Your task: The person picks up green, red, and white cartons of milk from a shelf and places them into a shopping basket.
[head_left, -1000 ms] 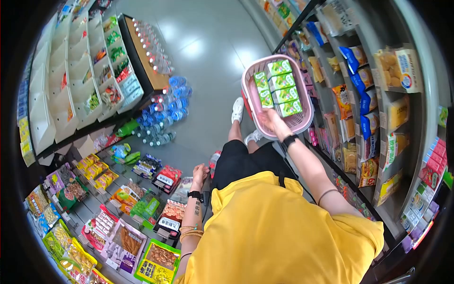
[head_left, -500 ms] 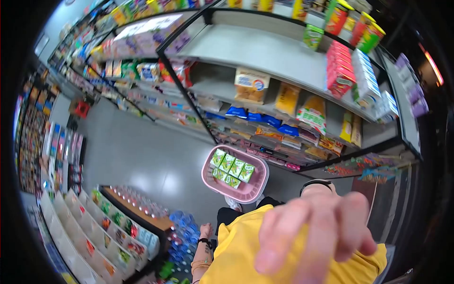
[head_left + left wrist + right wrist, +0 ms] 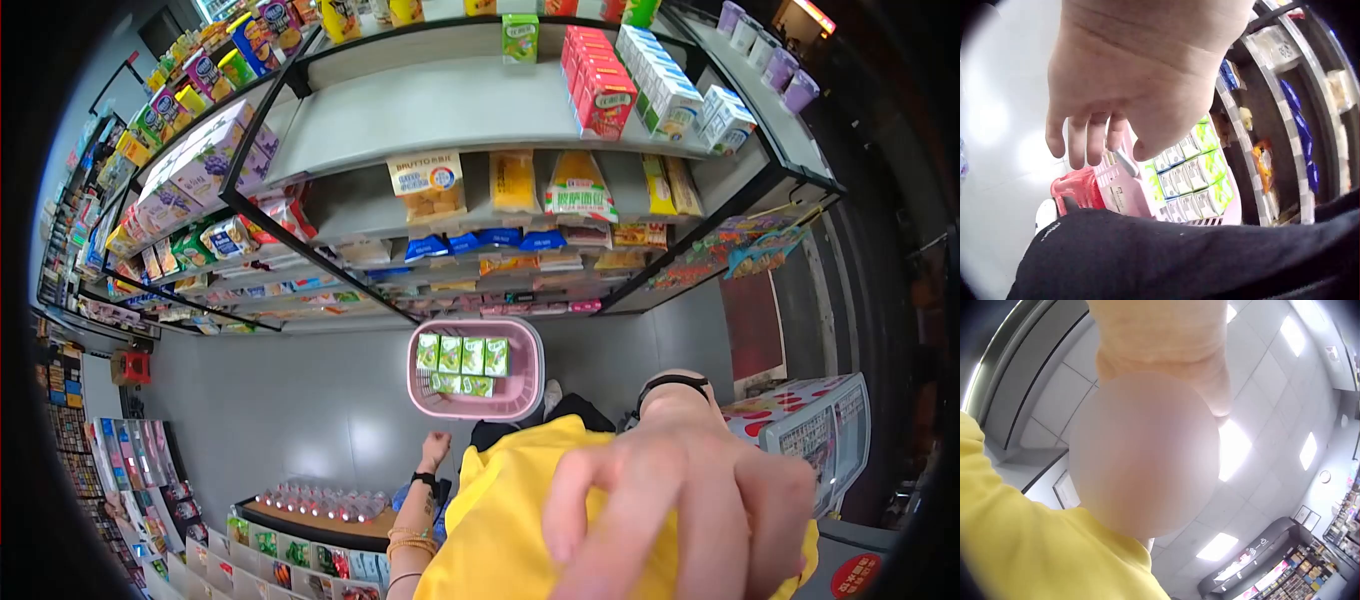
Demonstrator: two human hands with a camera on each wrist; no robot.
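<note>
My right hand (image 3: 680,490) is raised close beneath the head camera, large in view over a yellow shirt (image 3: 520,460), its fingers spread and slightly bent. Nothing shows in it. The right wrist view catches its wrist and palm edge (image 3: 1166,337) against the ceiling. My left hand (image 3: 435,450) hangs low beside the body, near a pink basket (image 3: 525,390). Its fingers (image 3: 1094,140) droop loosely curled in the left wrist view, overlapping the basket's grey handle (image 3: 1125,162). Several green-and-white drink cartons (image 3: 462,356) stand in rows inside the basket.
A shelf unit (image 3: 400,110) ahead carries red cartons (image 3: 603,85), bagged bread (image 3: 430,185) and one green carton (image 3: 520,38). Several bottles (image 3: 320,500) stand on a wooden ledge behind on the left. A white-sided cabinet (image 3: 815,435) is at the right. Something red (image 3: 1079,187) lies beside the basket.
The right hand has left the basket and risen toward the head camera. The view has turned from the aisle and snack packs to face the shelf. The left hand stays low by the body.
</note>
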